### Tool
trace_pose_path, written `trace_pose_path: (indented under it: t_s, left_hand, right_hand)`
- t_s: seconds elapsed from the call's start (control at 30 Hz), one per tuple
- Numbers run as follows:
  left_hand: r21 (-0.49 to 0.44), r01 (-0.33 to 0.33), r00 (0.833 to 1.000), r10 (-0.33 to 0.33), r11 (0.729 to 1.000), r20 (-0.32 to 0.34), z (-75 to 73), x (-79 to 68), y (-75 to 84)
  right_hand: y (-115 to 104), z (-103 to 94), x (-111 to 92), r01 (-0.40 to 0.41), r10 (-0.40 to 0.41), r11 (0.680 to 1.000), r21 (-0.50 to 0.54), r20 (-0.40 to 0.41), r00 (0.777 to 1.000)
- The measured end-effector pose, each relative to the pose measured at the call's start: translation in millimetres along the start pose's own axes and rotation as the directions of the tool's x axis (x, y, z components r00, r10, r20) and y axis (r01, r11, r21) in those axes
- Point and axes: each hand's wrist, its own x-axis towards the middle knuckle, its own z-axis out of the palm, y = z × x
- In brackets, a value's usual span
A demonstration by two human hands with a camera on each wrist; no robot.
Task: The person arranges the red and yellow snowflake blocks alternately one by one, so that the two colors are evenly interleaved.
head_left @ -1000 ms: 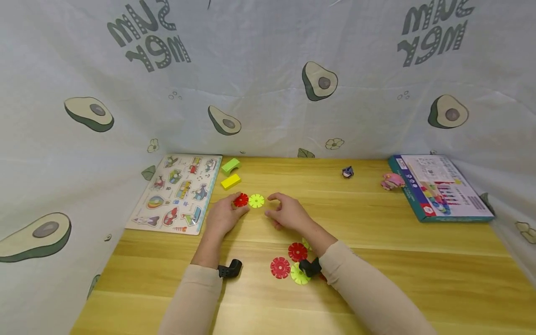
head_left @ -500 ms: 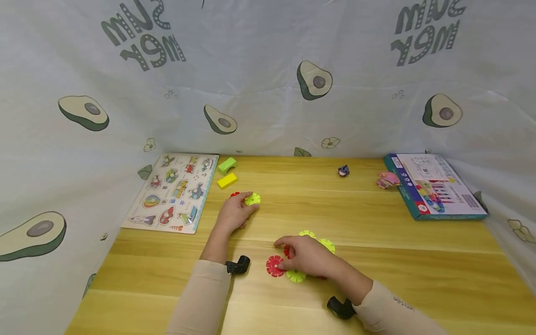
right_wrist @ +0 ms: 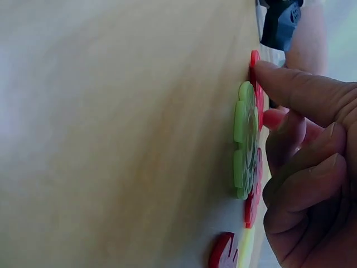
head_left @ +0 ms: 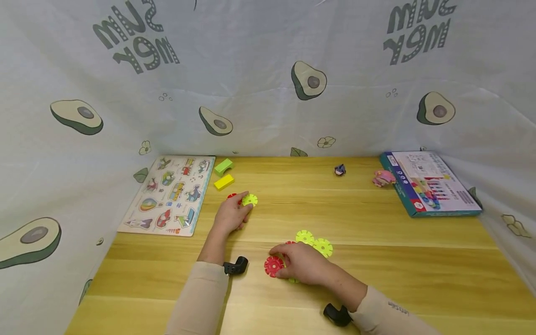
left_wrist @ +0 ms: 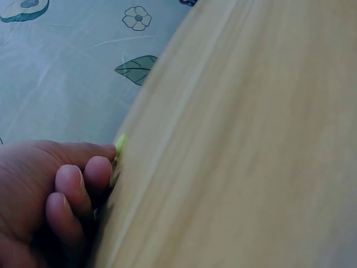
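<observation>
In the head view my left hand [head_left: 229, 216] lies at the left of the table, its thumb and forefinger pinching the edge of a yellow-green notched plastic disc [head_left: 251, 200]. A red notched disc [head_left: 232, 196] beside it is partly hidden by the forefinger. My right hand [head_left: 304, 263] spans another red notched disc [head_left: 273, 266] nearer the front, gripping its edge between thumb and forefinger. The right wrist view shows a green-looking disc [right_wrist: 245, 139] beside that grip. Two more yellow-green discs, one of them the rear disc [head_left: 304, 237], lie behind the right hand, which hides other discs.
A picture puzzle board [head_left: 169, 195] lies at the left, with a green arched block [head_left: 224, 166] and a yellow block [head_left: 224, 182] beside it. Further right are a small dark figurine [head_left: 340, 170], a pink figurine [head_left: 383, 178] and a flat box [head_left: 431, 184]. A printed curtain [head_left: 259, 93] hangs behind the table.
My right hand has drawn back from beside the far discs to the front group and now grips a red disc. My left hand has shifted from the red disc to the yellow-green one.
</observation>
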Motion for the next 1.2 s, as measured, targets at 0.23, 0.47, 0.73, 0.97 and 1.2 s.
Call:
trace_pose_path:
  t_s: [0.23, 0.47, 0.73, 0.97, 1.2]
  left_hand:
    - [-0.011, 0.017, 1.000, -0.017, 1.000, -0.023, 0.1, -1.8, 1.2]
    - [-0.010, 0.007, 1.000, -0.007, 1.000, -0.022, -0.5, -1.0, 1.7]
    - [-0.019, -0.005, 1.000, 0.004, 1.000, -0.017, -0.7, 0.2, 1.3]
    - [-0.038, -0.003, 1.000, 0.003, 0.999, -0.010, 1.0, 0.8, 0.7]
    - [-0.048, 0.018, 1.000, -0.018, 0.999, 0.000, 0.9, 0.0, 1.3]
  right_hand:
    - [-3, -0.9, 1, -0.021, 0.021, 1.000, -0.008, -0.018, 1.000]
    - [-5, -1.7, 5, -0.046, 0.045, 0.999, -0.026, -0.022, 0.999]
    - [-8, -1.2, 5, 0.005, -0.005, 1.000, 0.003, -0.048, 0.999]
    - [-7, -4.2, 7, 0.065, -0.055, 0.980, 0.185, -0.057, 0.997]
    - [-3, -26.7, 26, -0.001, 0.051, 0.926, 0.377, -0.122, 0.991]
